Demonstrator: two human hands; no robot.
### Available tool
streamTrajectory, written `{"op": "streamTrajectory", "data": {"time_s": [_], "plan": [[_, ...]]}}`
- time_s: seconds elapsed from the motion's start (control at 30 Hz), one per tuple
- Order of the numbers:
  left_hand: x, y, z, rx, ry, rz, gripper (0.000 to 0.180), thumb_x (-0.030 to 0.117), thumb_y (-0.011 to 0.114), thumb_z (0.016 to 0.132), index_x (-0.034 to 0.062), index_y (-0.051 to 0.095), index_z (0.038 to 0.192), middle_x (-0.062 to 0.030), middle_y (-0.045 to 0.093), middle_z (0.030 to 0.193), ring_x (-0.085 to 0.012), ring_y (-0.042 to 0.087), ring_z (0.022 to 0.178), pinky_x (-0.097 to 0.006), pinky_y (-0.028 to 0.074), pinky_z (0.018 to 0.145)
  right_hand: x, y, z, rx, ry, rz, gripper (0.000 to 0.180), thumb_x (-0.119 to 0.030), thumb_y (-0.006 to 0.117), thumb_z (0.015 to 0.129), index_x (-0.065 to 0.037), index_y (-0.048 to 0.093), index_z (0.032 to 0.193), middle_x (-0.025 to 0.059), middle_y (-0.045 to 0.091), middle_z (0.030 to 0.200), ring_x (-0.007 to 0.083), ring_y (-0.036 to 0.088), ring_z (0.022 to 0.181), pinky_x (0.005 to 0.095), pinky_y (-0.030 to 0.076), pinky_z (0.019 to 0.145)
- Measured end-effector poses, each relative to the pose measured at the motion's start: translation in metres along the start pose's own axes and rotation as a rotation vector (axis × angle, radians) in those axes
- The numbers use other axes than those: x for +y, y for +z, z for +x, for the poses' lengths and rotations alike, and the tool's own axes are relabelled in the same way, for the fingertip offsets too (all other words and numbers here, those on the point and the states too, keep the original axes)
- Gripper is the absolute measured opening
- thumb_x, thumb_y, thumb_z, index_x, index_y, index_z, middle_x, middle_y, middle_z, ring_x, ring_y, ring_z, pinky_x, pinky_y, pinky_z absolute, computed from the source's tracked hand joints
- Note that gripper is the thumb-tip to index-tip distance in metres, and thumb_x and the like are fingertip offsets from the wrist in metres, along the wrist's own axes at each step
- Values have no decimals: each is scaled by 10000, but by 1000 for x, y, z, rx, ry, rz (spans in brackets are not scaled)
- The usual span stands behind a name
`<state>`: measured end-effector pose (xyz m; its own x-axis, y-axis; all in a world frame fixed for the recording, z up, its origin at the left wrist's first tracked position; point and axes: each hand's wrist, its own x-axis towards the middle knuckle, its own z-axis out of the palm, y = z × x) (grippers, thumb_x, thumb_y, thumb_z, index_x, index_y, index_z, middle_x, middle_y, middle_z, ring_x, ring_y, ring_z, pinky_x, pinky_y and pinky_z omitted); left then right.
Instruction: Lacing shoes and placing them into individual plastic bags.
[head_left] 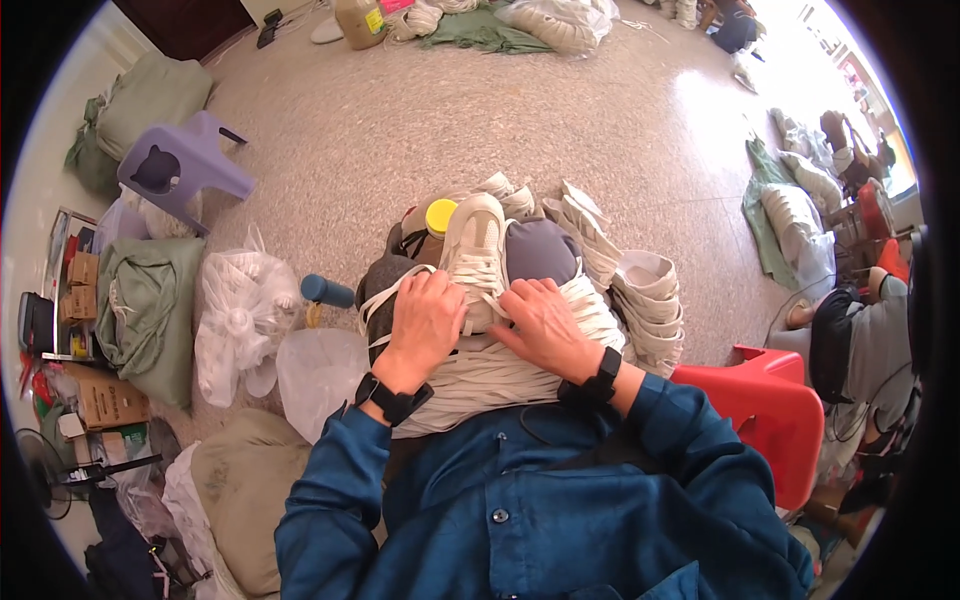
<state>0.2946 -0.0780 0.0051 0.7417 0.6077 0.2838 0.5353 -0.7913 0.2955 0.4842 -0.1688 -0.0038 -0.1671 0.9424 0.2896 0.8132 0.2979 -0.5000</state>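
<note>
Both hands, left and right, pressed flat on white shoe atop lap pile; lacing possibly unfinished, stacked uppers waiting.

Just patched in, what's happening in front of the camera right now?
A person in a blue shirt sits with a white sneaker on their lap, over a bundle of flat white laces. The left hand and right hand both press at the shoe's laced front, fingers on the laces. Stacked white shoe parts sit just to the right, a red plastic stool beside them. Another person sits at the far right.
</note>
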Motion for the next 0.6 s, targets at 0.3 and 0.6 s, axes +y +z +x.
{"op": "streamTrajectory", "data": {"time_s": [0.3, 0.6], "plan": [[-58, -71, -104, -79, -328, 128, 128, 124, 708, 790, 65, 596, 803, -104, 555, 839, -314, 571, 847, -431, 393, 801, 4, 4, -2, 94, 69, 64, 224, -118, 694, 729, -33, 535, 863, 126, 549, 1012, 314, 524, 948, 406, 393, 841], [-60, -84, -154, -490, -468, 83, 151, 133, 711, 764, 29, 604, 740, -146, 597, 826, -372, 603, 827, -468, 445, 690, 2, 2, 1, 13, 143, 111, 330, -132, 718, 742, -28, 543, 1002, 128, 550, 1138, 312, 529, 1055, 398, 372, 896]]}}
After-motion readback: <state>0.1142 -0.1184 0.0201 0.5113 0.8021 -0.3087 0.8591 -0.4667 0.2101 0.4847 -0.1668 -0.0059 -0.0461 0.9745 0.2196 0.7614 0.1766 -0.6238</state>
